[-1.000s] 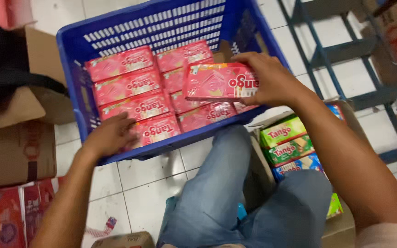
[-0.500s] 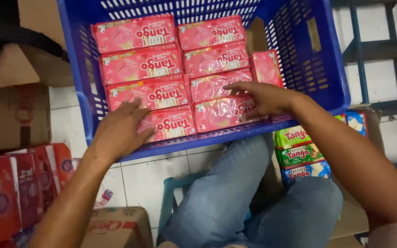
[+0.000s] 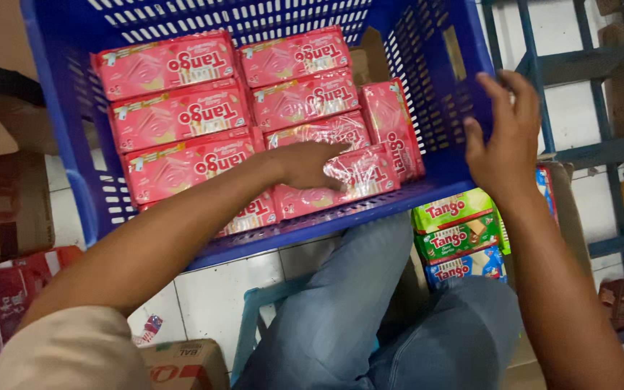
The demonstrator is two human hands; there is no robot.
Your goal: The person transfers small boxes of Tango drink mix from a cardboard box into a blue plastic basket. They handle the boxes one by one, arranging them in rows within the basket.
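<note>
A blue plastic basket (image 3: 74, 173) holds several pink wafer packs (image 3: 175, 114) laid flat in two rows, with one pack (image 3: 391, 123) standing on edge at the right. My left hand (image 3: 308, 165) reaches across and rests flat on the front right pink pack (image 3: 359, 177), fingers pressed on its wrapper. My right hand (image 3: 503, 137) hovers open beside the basket's right wall (image 3: 445, 65), fingers spread, holding nothing. Green and blue wafer packs (image 3: 456, 235) sit stacked in a box by my right knee.
Cardboard boxes (image 3: 1, 209) stand at the left, with red packs (image 3: 1, 303) below them and another carton (image 3: 182, 365) at the bottom. A blue metal shelf frame (image 3: 579, 152) rises at the right. My legs in jeans (image 3: 355, 318) sit on a small stool over white floor tiles.
My right hand left the pink pack and lifted out to the basket's right side. My left hand crossed from the front left packs to the front right pack.
</note>
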